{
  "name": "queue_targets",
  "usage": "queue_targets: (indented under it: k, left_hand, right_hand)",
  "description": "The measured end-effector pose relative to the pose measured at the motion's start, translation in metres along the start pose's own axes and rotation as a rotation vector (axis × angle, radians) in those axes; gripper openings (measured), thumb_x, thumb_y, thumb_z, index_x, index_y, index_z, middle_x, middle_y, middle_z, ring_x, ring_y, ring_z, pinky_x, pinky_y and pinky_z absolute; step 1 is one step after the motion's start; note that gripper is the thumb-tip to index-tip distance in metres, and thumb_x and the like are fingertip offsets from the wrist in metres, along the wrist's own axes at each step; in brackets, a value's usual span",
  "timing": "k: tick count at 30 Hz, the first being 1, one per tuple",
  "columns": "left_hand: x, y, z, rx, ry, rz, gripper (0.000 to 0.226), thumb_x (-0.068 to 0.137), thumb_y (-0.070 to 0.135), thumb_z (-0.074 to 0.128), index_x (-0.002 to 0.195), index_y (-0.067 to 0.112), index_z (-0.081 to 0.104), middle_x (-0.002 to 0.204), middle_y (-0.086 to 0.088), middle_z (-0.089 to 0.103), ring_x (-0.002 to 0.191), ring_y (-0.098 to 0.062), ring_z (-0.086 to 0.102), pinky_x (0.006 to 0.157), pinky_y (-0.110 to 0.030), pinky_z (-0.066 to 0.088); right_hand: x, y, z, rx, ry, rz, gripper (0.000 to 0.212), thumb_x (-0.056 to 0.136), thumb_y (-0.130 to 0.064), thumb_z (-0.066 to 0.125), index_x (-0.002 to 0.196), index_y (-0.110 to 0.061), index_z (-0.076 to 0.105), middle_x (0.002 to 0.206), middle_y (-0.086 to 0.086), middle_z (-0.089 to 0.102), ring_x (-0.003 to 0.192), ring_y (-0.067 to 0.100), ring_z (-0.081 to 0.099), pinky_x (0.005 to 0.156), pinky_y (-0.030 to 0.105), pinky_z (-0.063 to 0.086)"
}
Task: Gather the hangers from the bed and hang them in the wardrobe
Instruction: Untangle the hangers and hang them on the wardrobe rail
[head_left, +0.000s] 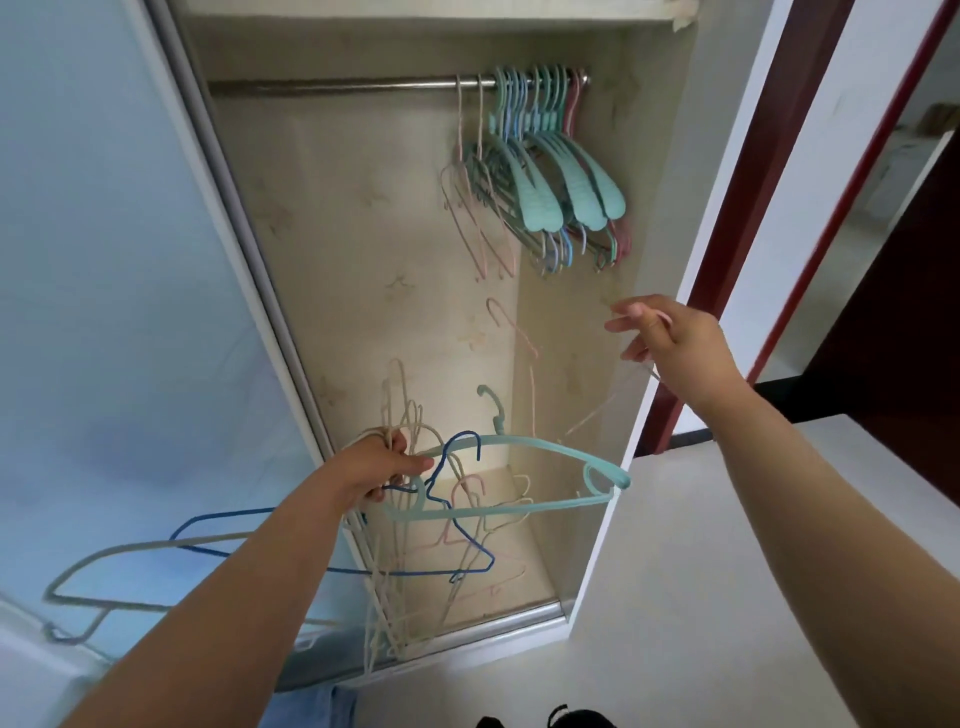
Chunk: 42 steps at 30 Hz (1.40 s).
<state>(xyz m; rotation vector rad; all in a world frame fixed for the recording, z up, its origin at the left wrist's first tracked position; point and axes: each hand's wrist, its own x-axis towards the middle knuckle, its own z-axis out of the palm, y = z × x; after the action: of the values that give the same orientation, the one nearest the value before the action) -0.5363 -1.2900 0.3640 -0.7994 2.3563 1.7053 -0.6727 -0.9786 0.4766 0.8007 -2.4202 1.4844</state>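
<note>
On the left, the sliding door (130, 312) is pushed aside, which leaves the wardrobe (670, 171) open for hanging. The left hand (379, 465) is closed around a bundle of hangers (395, 525), gripped near their necks so that the hooks stick up and the bodies dangle below; a blue hanger (291, 566) and a teal hanger (524, 457) splay out of it sideways. Held low and in front of the opening, the bundle seems to serve as a stock from which the other hand can draw one at a time. Above, the rail (337, 85) already carries a tight row of hung hangers (540, 171) crowded toward its right end, with the left stretch bare, so there is room for more. To the right, the right hand (662, 335) pinches a thin pink hanger (524, 353) between thumb and fingers, the remaining fingers loosely curled, its hook pointing up toward the rail, probably ready to be lifted and hooked on. The bed is not in view.
</note>
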Motion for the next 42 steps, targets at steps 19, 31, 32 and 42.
queue_targets:
  k: [19,31,32,42]
  left_hand:
    - [0.015,0.047,-0.055,-0.101,0.137,-0.031,0.047,0.076,0.028,0.08,0.067,0.019,0.035,0.054,0.0,0.042,0.049,-0.012,0.038,0.04,-0.019,0.03]
    - [0.026,0.053,-0.066,-0.159,0.174,-0.005,0.041,0.078,0.031,0.079,0.076,0.018,0.04,0.069,-0.003,0.049,0.059,-0.013,0.043,0.047,-0.022,0.034]
    - [0.026,0.053,-0.065,-0.15,0.17,0.003,0.041,0.078,0.031,0.078,0.075,0.019,0.039,0.069,-0.002,0.05,0.059,-0.013,0.044,0.046,-0.022,0.034]
    - [0.015,0.032,-0.052,0.076,0.06,0.127,0.043,0.078,0.026,0.077,0.07,0.022,0.035,0.058,0.008,0.049,0.052,-0.007,0.043,0.047,-0.021,0.034]
  right_hand:
    - [0.141,-0.104,0.105,0.164,0.181,-0.174,0.035,0.103,-0.026,0.034,0.131,-0.013,0.053,0.121,-0.005,0.062,0.079,0.006,0.069,0.08,0.039,0.057]
    - [0.165,-0.057,0.126,-0.305,0.06,0.02,0.06,0.091,0.005,0.033,0.147,-0.018,0.034,0.131,0.016,0.057,0.115,0.03,0.057,0.095,0.034,0.044]
    - [0.163,-0.054,0.123,-0.4,0.055,0.033,0.064,0.089,0.006,0.034,0.148,-0.019,0.032,0.127,0.02,0.059,0.113,0.034,0.057,0.093,0.038,0.045]
    - [0.14,-0.036,0.117,-0.655,0.318,-0.089,0.066,0.087,-0.01,0.048,0.149,-0.018,0.025,0.157,0.01,0.02,0.132,0.036,0.038,0.101,0.048,0.038]
